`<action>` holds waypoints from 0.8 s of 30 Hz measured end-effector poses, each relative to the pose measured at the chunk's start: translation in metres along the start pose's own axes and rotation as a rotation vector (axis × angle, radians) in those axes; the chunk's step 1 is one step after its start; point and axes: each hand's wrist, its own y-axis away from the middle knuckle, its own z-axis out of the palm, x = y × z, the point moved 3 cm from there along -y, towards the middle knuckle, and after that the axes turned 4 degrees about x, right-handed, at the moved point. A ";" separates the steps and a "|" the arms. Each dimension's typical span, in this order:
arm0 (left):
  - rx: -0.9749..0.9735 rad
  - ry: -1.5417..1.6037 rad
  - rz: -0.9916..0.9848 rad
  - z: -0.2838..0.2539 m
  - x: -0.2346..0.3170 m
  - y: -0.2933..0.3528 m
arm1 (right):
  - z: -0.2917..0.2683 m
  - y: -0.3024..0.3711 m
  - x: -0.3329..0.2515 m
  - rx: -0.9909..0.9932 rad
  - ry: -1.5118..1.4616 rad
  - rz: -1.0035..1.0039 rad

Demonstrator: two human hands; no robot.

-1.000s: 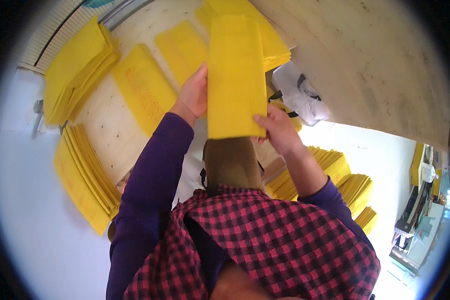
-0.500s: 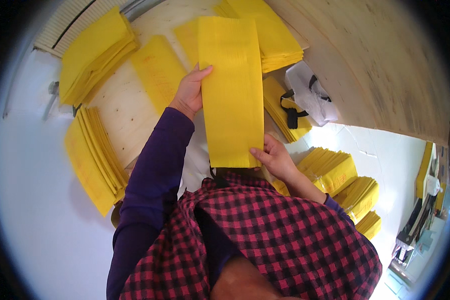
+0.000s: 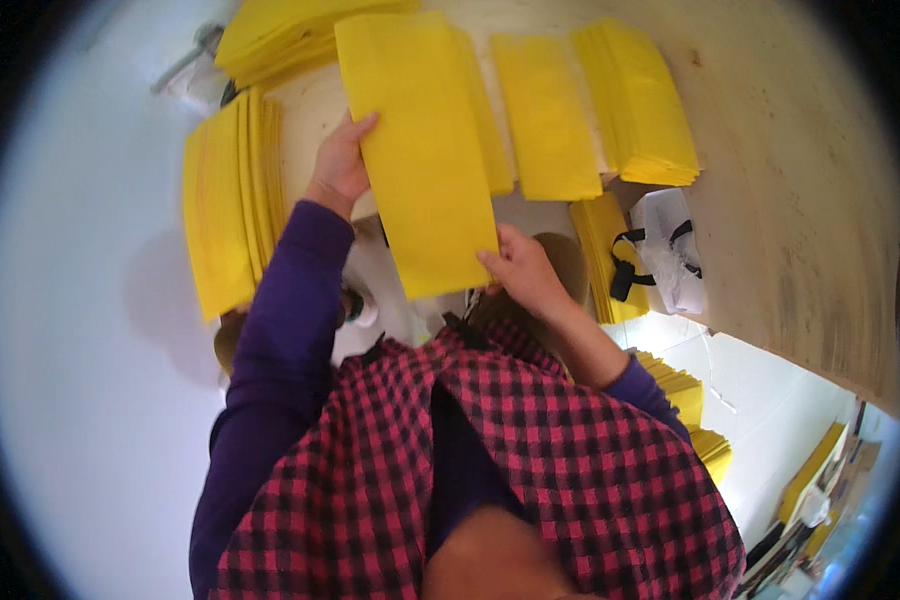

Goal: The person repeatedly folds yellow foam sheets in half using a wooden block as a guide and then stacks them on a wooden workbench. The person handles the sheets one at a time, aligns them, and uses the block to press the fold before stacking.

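Between my hands is a long, flat yellow rectangular sheet [image 3: 420, 170], its lower end tilted toward me. My left hand [image 3: 340, 168] pinches its left edge, part way up. Near the lower right corner, my right hand [image 3: 523, 268] grips it with the thumb on top. Partly behind it lies another yellow sheet [image 3: 482, 125] on the wooden table [image 3: 305, 125]. To its right are a yellow piece [image 3: 548, 115] and a thicker yellow stack [image 3: 638, 105]. A leaning yellow stack [image 3: 220, 210] stands left of my left forearm.
Another yellow stack [image 3: 280, 45] lies at the far left. A white bag [image 3: 675, 230] with black straps sits beside a yellow bundle [image 3: 595, 240] at the right. More yellow bundles [image 3: 675, 390] are lower down, beyond my right forearm. A wooden board [image 3: 800, 230] spans the right side.
The view has shifted, so the stacks appear in other places. The held sheet, still in both hands, has moved left and tilted. More of the yellow pieces at the far right of the table show.
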 end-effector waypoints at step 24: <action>0.670 -0.736 0.241 -0.102 0.033 0.034 | 0.088 -0.077 0.032 -0.165 -0.155 0.340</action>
